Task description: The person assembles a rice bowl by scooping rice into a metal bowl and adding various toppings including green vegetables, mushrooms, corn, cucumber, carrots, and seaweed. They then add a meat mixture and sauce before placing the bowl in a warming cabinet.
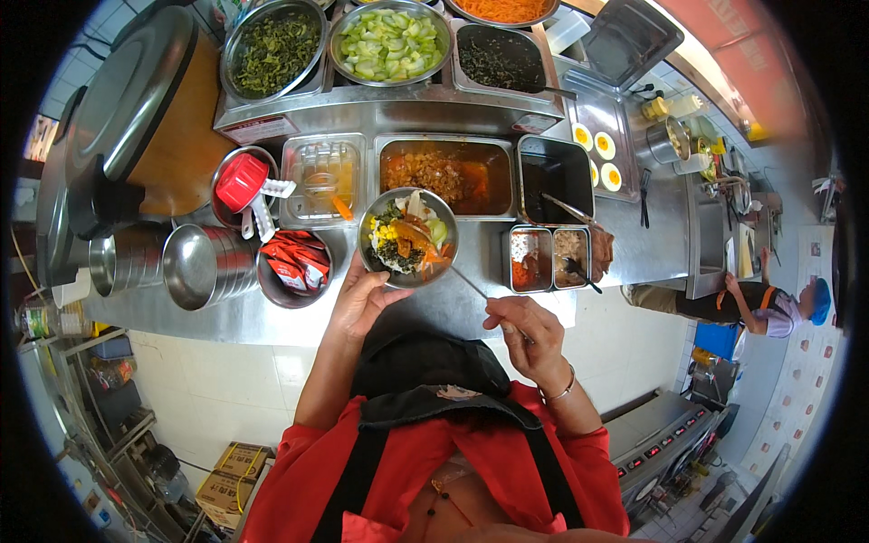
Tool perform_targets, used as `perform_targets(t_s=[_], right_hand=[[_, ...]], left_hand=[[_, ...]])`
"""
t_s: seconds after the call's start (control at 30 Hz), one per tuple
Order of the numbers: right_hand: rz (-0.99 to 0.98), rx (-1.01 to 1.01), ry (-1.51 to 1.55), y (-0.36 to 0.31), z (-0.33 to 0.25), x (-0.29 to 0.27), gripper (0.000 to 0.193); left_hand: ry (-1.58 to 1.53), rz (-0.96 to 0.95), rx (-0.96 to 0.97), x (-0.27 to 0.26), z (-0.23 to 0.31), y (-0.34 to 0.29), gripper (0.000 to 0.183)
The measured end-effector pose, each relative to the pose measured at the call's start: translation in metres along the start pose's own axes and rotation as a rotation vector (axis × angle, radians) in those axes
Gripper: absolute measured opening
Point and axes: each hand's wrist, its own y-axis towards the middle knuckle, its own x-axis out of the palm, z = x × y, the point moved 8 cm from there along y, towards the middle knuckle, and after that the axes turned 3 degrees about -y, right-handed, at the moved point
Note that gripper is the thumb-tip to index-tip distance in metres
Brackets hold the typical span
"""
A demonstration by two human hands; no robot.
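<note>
My left hand (362, 303) holds a round metal bowl (404, 280) from its lower left, with the thumb along the rim. In the bowl lie pale green slices, yellow bits, dark chopped greens, orange shreds and brown sauce. My right hand (529, 333) is closed around the end of a thin metal utensil (470, 285). That handle slants up and left to the bowl; its head cannot be made out among the food. Just beyond the bowl is a rectangular pan (498, 212) of reddish-brown minced sauce.
Bowls of greens (274, 54) and sliced vegetables (389, 45) stand on a raised shelf. Left are stacked metal bowls (201, 265), red packets (294, 262) and a large pot (154, 118). Right are small containers (532, 260) and fried eggs (605, 145). A co-worker (769, 303) stands far right.
</note>
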Motion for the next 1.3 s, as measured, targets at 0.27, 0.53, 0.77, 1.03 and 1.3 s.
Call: perform_targets(t_s=[0.27,0.53,0.77,1.03,1.3], right_hand=[[0.051,0.073,0.025,0.002,0.007,-0.007,0.019],[0.380,0.401,0.144,0.012,0.080,-0.027,0.024],[0.174,0.128,-0.503,0.045,0.133,0.034,0.025],[-0.040,0.201,-0.535,0.023,0.149,0.052,0.044],[0.959,0.629,-0.110,-0.107,0.276,-0.142,0.054]], left_hand=[[0.007,-0.019,-0.005,-0.003,-0.002,0.004,0.068],[0.004,-0.033,0.023,-0.014,0.003,0.001,0.064],[0.049,0.021,0.029,-0.019,0.019,-0.020,0.065],[0.080,0.035,0.019,-0.014,0.026,-0.031,0.067],[0.089,0.028,0.050,0.036,-0.014,-0.045,0.069]])
